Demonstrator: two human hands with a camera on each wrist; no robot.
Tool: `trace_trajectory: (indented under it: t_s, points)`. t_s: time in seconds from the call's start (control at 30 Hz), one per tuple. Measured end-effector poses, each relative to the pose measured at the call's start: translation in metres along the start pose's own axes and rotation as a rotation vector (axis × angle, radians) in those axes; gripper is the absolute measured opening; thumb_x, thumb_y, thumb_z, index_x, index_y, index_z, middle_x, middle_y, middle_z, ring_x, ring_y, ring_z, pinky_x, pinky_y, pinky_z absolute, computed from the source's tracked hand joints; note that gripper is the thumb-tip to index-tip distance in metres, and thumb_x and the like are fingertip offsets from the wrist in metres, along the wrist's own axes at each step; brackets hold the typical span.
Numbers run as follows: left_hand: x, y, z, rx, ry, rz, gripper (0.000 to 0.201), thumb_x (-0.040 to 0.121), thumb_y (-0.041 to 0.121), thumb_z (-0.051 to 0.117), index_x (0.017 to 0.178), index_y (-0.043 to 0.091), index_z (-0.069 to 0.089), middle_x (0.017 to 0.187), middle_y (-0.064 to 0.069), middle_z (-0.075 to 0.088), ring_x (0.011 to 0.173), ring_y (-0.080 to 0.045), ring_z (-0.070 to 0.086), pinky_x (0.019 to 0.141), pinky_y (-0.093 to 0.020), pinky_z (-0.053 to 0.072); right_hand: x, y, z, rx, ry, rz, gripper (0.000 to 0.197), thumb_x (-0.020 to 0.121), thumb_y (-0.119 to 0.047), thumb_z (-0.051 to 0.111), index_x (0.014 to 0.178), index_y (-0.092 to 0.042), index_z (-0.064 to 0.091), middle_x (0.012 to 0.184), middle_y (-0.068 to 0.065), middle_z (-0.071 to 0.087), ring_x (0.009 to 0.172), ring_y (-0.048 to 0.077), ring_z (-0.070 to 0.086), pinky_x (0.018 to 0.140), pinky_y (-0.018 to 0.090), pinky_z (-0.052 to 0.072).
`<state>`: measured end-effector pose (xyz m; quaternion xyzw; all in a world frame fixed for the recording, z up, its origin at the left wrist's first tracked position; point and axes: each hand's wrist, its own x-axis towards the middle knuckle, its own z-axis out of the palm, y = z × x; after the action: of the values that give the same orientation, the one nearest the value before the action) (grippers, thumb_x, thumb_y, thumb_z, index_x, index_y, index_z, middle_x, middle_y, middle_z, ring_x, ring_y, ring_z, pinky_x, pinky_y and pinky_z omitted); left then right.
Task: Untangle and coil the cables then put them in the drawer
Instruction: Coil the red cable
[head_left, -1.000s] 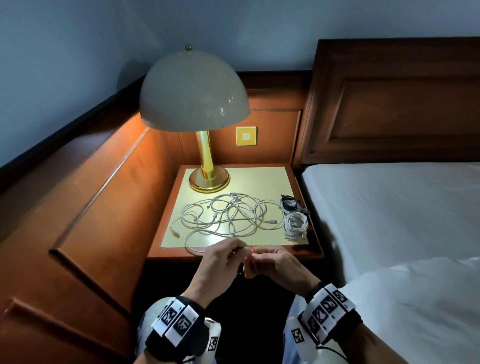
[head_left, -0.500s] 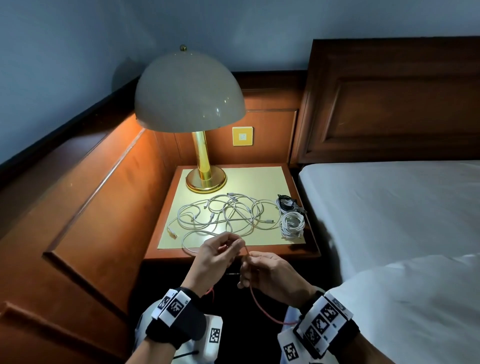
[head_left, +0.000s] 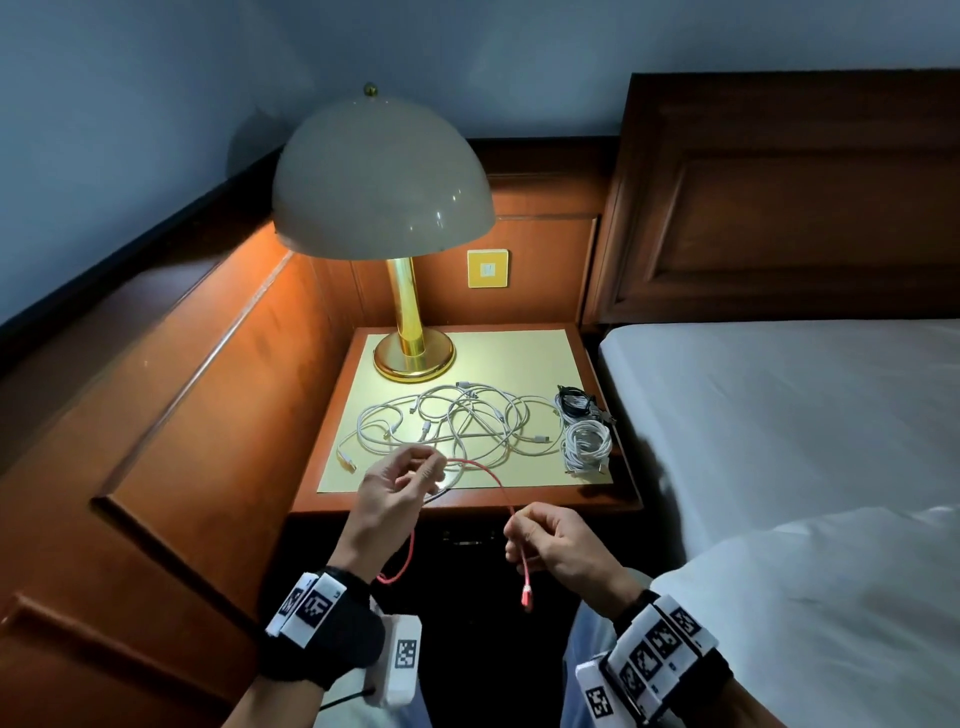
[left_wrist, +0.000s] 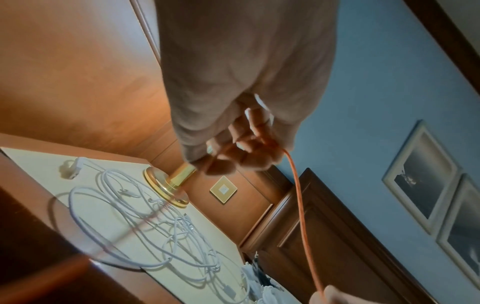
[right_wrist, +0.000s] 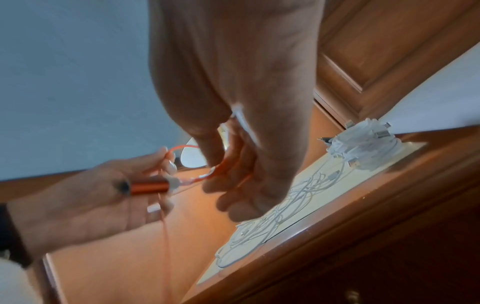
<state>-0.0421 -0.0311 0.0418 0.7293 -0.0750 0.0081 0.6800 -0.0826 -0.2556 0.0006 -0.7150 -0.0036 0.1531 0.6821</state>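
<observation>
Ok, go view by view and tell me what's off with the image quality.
Head view: warm light pools under the lamp onto the nightstand; the room edges stay dim and bowed. Left wrist view: the left hand is soft and shadowed, with a glare arc over the white cables. Right wrist view: motion blur smears both hands.

I see a reddish-brown wooden bedside worktop (head_left: 621, 506) with a pale yellow inset panel across its top. A brass-stemmed lamp with a cream dome shade (head_left: 414, 358) stands on its round gold base at the rear left of that panel. In front of the lamp base lies a loose tangle of white cables (head_left: 457, 426), spread toward the near edge. To the right of the lamp base, by the right edge, a small coiled black cable (head_left: 574, 402) lies just behind a coiled white cable bundle (head_left: 588, 442).
</observation>
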Motion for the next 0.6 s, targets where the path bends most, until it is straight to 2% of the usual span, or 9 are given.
trace_trajectory:
  t_s: [0.07, 0.17, 0.27, 0.43, 0.5, 0.6]
  points:
    - [-0.006, -0.004, 0.0, 0.051, -0.09, -0.052, 0.011, 0.094, 0.022, 0.068, 0.097, 0.011, 0.071, 0.084, -0.004, 0.072, 0.078, -0.015, 0.066, 0.07, -0.017, 0.051, 0.001, -0.004, -0.002, 0.093, 0.043, -0.037, 0.017, 0.104, -0.013, 0.053, 0.093, -0.003, 0.06, 0.075, 0.009, 0.062, 0.066, 0.021, 0.064, 0.066, 0.035, 0.056]
    - [-0.012, -0.007, 0.004, 0.157, -0.166, -0.075, 0.015, 0.092, 0.031, 0.071, 0.102, 0.02, 0.073, 0.091, -0.006, 0.075, 0.085, -0.021, 0.072, 0.08, -0.028, 0.058, 0.003, -0.015, -0.004, 0.119, 0.023, -0.078, 0.015, 0.103, -0.012, 0.055, 0.092, -0.002, 0.059, 0.073, 0.01, 0.058, 0.058, 0.023, 0.059, 0.06, 0.033, 0.053]
    - [-0.015, -0.005, 0.014, 0.258, -0.226, 0.004, 0.013, 0.095, 0.029, 0.068, 0.103, 0.019, 0.073, 0.084, -0.003, 0.074, 0.075, -0.017, 0.072, 0.073, -0.027, 0.057, 0.004, -0.024, -0.003, 0.1, -0.056, -0.102, 0.016, 0.103, -0.015, 0.057, 0.092, -0.003, 0.059, 0.072, 0.01, 0.055, 0.057, 0.023, 0.053, 0.058, 0.031, 0.048]
    - [-0.012, -0.002, 0.03, 0.345, -0.204, 0.1, 0.006, 0.094, 0.013, 0.069, 0.088, 0.013, 0.071, 0.069, 0.006, 0.066, 0.058, -0.007, 0.057, 0.062, -0.017, 0.047, 0.001, -0.019, 0.005, 0.03, -0.157, -0.107, 0.022, 0.106, -0.022, 0.052, 0.094, -0.008, 0.065, 0.072, 0.008, 0.055, 0.058, 0.021, 0.049, 0.056, 0.028, 0.041]
    - [-0.01, -0.002, 0.029, 0.347, -0.182, 0.111, 0.008, 0.093, 0.01, 0.069, 0.086, 0.012, 0.071, 0.069, 0.002, 0.065, 0.058, -0.004, 0.053, 0.06, -0.016, 0.044, -0.001, -0.014, 0.007, 0.052, -0.177, -0.072, 0.026, 0.107, -0.023, 0.048, 0.1, -0.006, 0.068, 0.073, 0.004, 0.058, 0.059, 0.018, 0.051, 0.057, 0.025, 0.042]
    - [-0.007, -0.003, 0.023, 0.293, -0.093, 0.106, 0.004, 0.093, 0.01, 0.069, 0.09, 0.012, 0.071, 0.073, 0.0, 0.069, 0.06, -0.005, 0.057, 0.063, -0.018, 0.048, -0.005, -0.007, 0.008, 0.159, -0.229, -0.001, 0.036, 0.105, -0.027, 0.048, 0.112, 0.003, 0.066, 0.078, 0.006, 0.06, 0.066, 0.016, 0.055, 0.065, 0.025, 0.049]
